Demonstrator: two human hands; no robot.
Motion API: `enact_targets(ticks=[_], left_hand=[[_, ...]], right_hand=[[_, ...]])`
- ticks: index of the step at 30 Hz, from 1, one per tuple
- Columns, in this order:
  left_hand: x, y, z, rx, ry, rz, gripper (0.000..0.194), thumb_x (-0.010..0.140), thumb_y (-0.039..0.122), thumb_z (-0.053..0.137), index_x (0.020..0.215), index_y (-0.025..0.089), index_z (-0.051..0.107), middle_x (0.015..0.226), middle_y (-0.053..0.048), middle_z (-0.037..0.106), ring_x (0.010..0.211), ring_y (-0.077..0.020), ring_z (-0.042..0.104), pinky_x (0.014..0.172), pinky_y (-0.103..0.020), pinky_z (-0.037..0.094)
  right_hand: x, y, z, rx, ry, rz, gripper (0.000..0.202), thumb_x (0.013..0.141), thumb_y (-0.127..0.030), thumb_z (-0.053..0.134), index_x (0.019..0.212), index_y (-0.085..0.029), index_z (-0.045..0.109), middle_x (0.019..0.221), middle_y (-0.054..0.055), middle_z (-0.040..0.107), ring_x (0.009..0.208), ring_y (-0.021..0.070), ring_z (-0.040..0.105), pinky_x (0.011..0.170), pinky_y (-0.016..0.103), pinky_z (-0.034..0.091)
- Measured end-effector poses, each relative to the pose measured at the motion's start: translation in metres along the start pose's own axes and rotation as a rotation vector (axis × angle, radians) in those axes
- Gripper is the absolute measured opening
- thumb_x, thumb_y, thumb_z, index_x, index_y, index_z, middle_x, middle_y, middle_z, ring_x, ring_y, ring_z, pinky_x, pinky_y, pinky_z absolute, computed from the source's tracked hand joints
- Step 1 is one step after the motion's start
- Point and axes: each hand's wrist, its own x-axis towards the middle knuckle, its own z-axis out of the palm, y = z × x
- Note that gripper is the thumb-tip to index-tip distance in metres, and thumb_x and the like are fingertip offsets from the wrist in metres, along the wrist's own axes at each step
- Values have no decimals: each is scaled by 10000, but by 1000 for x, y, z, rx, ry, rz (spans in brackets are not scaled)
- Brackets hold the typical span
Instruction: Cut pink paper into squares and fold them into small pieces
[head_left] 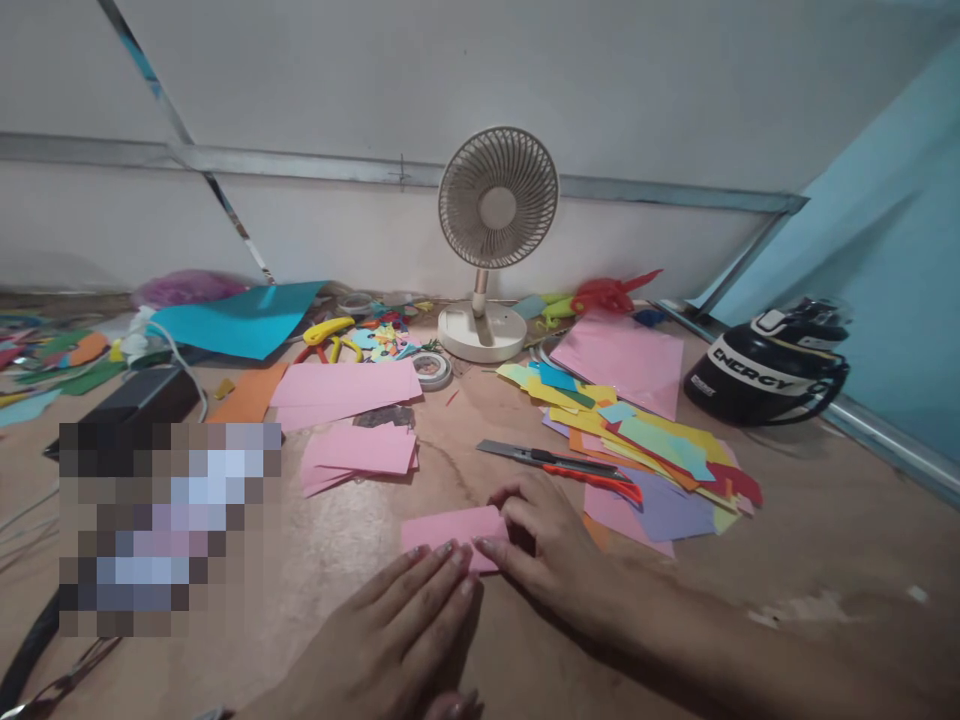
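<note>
A small pink paper piece [450,525] lies flat on the wooden table at the lower middle. My left hand [397,625] rests with its fingers stretched over the paper's front edge. At the paper's right end, my right hand [547,545] has its thumb on the paper and its curled fingers at the edge, pinching it. Stacked pink pieces [364,450] and larger pink strips [345,388] lie behind and to the left. Behind my right hand is an orange-handled cutter [615,482] with its blade pointing left.
A fan [487,325] stands at the back. Coloured paper scraps [652,440] and a black jug [757,375] are on the right. Tape [433,371], yellow-handled scissors [330,330], a blue sheet [240,315] and a dark box [135,400] lie at the back left. A blurred patch covers something at left.
</note>
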Motion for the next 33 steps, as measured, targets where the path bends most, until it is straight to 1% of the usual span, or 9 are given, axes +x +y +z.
enact_targets(ticks=[2, 4, 8, 12, 15, 21, 27, 31, 33], left_hand=[[-2, 1, 1, -24, -24, -37, 719, 961, 470, 570, 1537, 125, 313, 1478, -137, 495, 1350, -279, 495, 1130, -355, 414], [-4, 1, 2, -56, -35, -67, 786, 967, 487, 555, 1575, 134, 203, 1501, -138, 465, 1366, -280, 474, 1139, -368, 400], [-5, 1, 4, -131, -23, -97, 772, 997, 470, 509, 1596, 194, 107, 1531, -111, 433, 1372, -269, 468, 1151, -370, 381], [-5, 2, 5, -149, -24, -114, 768, 1006, 473, 488, 1598, 203, 80, 1539, -108, 422, 1374, -265, 465, 1159, -370, 369], [-3, 2, 2, -148, -27, -119, 766, 1002, 483, 492, 1596, 202, 99, 1526, -104, 444, 1371, -263, 468, 1156, -368, 375], [-1, 2, -2, -91, -45, -92, 807, 977, 480, 535, 1587, 132, 138, 1502, -145, 464, 1366, -276, 473, 1148, -366, 383], [0, 1, -5, -97, -67, -92, 882, 955, 485, 568, 1594, 130, 74, 1506, -166, 438, 1359, -292, 481, 1131, -385, 403], [0, 0, -7, -81, -70, -67, 935, 945, 471, 594, 1591, 99, 29, 1491, -194, 440, 1364, -304, 471, 1125, -386, 408], [1, 0, -7, -80, -83, -65, 941, 937, 467, 606, 1591, 97, 40, 1494, -197, 434, 1370, -304, 463, 1129, -383, 403]], right_hand=[[3, 1, 0, -4, 3, -2, 208, 880, -204, 680, 733, -186, 534, 974, 57, 634, 905, 209, 558, 788, 352, 456], [6, 2, -1, -4, -5, -2, 229, 872, -196, 690, 716, -186, 522, 938, 50, 631, 876, 204, 559, 760, 341, 453], [10, 2, -1, -9, -11, -2, 237, 870, -187, 694, 705, -192, 523, 885, 37, 622, 827, 189, 562, 712, 314, 452], [9, 3, -1, -42, -7, -16, 226, 871, -202, 696, 720, -195, 528, 886, 39, 621, 821, 190, 562, 708, 317, 456], [9, 3, 0, -45, -17, -22, 225, 881, -204, 681, 726, -196, 519, 909, 47, 619, 836, 196, 561, 727, 329, 459], [12, 4, 1, -64, -53, 66, 273, 859, -207, 716, 703, -192, 492, 849, 32, 587, 810, 198, 546, 691, 314, 437], [12, 4, 1, -67, -64, 66, 298, 866, -230, 714, 687, -191, 478, 835, 31, 575, 805, 197, 535, 680, 305, 426], [12, 4, 1, -65, -53, 66, 299, 853, -198, 718, 686, -189, 471, 824, 24, 569, 790, 190, 535, 679, 300, 419], [12, 3, 1, -65, -50, 64, 298, 851, -192, 719, 687, -189, 471, 828, 24, 571, 794, 190, 535, 682, 299, 418]])
